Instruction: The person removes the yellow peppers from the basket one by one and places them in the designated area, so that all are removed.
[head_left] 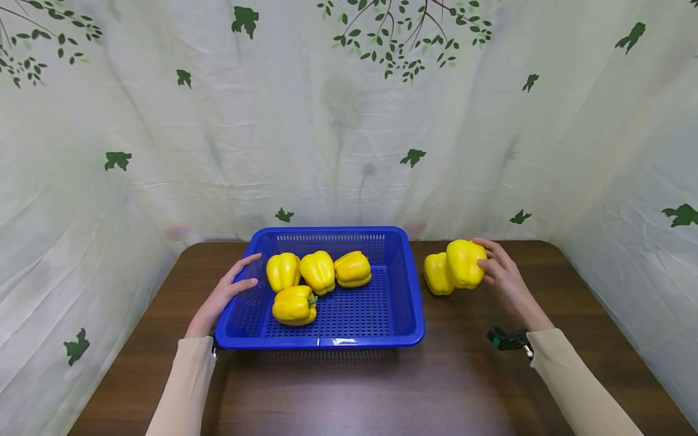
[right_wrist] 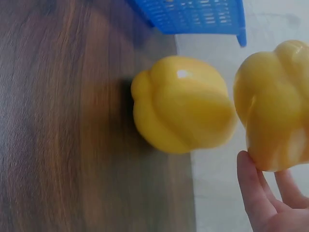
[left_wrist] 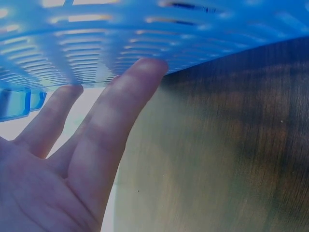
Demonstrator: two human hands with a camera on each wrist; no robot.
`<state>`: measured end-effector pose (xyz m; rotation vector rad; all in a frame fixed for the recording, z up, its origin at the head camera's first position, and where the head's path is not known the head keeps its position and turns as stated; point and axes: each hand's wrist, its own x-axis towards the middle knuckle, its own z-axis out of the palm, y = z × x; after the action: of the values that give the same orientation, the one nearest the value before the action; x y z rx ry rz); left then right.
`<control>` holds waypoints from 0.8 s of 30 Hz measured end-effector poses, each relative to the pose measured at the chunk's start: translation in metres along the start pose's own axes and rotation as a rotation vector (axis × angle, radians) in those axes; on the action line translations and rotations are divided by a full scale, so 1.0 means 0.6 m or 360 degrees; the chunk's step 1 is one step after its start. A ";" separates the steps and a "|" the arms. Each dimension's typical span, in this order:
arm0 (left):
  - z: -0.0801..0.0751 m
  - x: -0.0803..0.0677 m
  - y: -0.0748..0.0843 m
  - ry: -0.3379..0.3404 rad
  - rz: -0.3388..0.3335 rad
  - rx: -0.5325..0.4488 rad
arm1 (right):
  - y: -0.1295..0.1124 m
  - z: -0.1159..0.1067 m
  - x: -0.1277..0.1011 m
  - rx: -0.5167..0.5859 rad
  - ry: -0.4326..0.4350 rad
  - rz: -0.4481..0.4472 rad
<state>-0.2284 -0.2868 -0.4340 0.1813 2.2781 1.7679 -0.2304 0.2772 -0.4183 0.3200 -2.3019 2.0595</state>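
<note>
Basket (head_left: 406, 303): on the table (head_left: 338, 393), at the middle.
In basket: four peppers (head_left: 318, 271), three in a back row, one in front.
Right of basket: two peppers (head_left: 438, 274) on the table, close together.
Behind table: a curtain (head_left: 327, 133).

- Dark brown wooden table (head_left: 349, 393) in front of me, visible grain, rounded far corners, a bit of shine on the near part.
- Pale cream cloth backdrop (head_left: 305, 151) hanging behind the table and wrapping round both sides of it, pretty wrinkled.
- Printed green branch (head_left: 403, 36) with small leaves at the top middle of the cloth, another branch (head_left: 38, 42) in the top left corner.
- Single dark green leaf prints scattered over the cloth: one leaf (head_left: 412, 157) near the middle, one low on the left side (head_left: 76, 346), a bigger one on the far right (head_left: 681, 215).
</note>
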 end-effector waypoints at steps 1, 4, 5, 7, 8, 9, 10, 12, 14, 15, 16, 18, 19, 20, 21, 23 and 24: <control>0.000 0.000 0.000 0.0000 0.0002 0.0000 | 0.002 -0.002 -0.001 0.0009 0.0010 -0.0010; -0.001 0.001 0.000 0.0001 0.0007 0.0000 | 0.007 -0.007 -0.002 0.0028 0.0043 -0.0023; -0.001 0.001 -0.001 0.0001 0.0009 -0.0001 | 0.008 -0.008 -0.002 0.0027 0.0056 -0.0022; -0.001 0.000 -0.001 0.0000 0.0011 0.0000 | 0.011 -0.010 -0.002 0.0025 0.0079 -0.0014; -0.001 0.000 0.000 0.0000 0.0011 -0.0002 | 0.012 -0.010 -0.002 0.0025 0.0090 -0.0009; -0.002 0.000 0.000 -0.0001 0.0011 -0.0006 | 0.013 -0.011 -0.002 0.0026 0.0100 -0.0005; -0.002 0.001 0.000 -0.0001 0.0013 -0.0005 | 0.015 -0.012 -0.002 0.0020 0.0109 -0.0002; -0.002 0.001 0.000 -0.0003 0.0013 -0.0008 | 0.018 -0.014 -0.002 0.0008 0.0127 0.0006; -0.002 0.001 0.000 -0.0003 0.0014 -0.0010 | 0.021 -0.016 -0.003 -0.0020 0.0148 0.0015; -0.002 0.002 0.000 -0.0005 0.0012 -0.0013 | 0.022 -0.016 -0.004 -0.0037 0.0159 0.0021; -0.002 0.002 0.000 -0.0006 0.0014 -0.0013 | 0.023 -0.017 -0.004 -0.0054 0.0169 0.0028; -0.002 0.002 0.000 -0.0006 0.0016 -0.0014 | 0.027 -0.019 -0.005 -0.0082 0.0188 0.0041; -0.002 0.002 0.000 -0.0006 0.0019 -0.0014 | 0.028 -0.020 -0.006 -0.0094 0.0196 0.0048; -0.002 0.002 0.000 -0.0007 0.0022 -0.0016 | 0.030 -0.021 -0.006 -0.0091 0.0204 0.0056; -0.002 0.002 -0.001 -0.0006 0.0022 -0.0014 | 0.032 -0.022 -0.006 -0.0093 0.0211 0.0064; -0.002 0.002 -0.001 -0.0004 0.0023 -0.0008 | 0.036 -0.024 -0.007 -0.0090 0.0221 0.0077; -0.002 0.002 -0.001 -0.0003 0.0022 -0.0007 | 0.037 -0.025 -0.007 -0.0086 0.0225 0.0084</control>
<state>-0.2297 -0.2879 -0.4347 0.1981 2.2764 1.7787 -0.2317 0.2947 -0.4391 0.1089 -2.3005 1.9688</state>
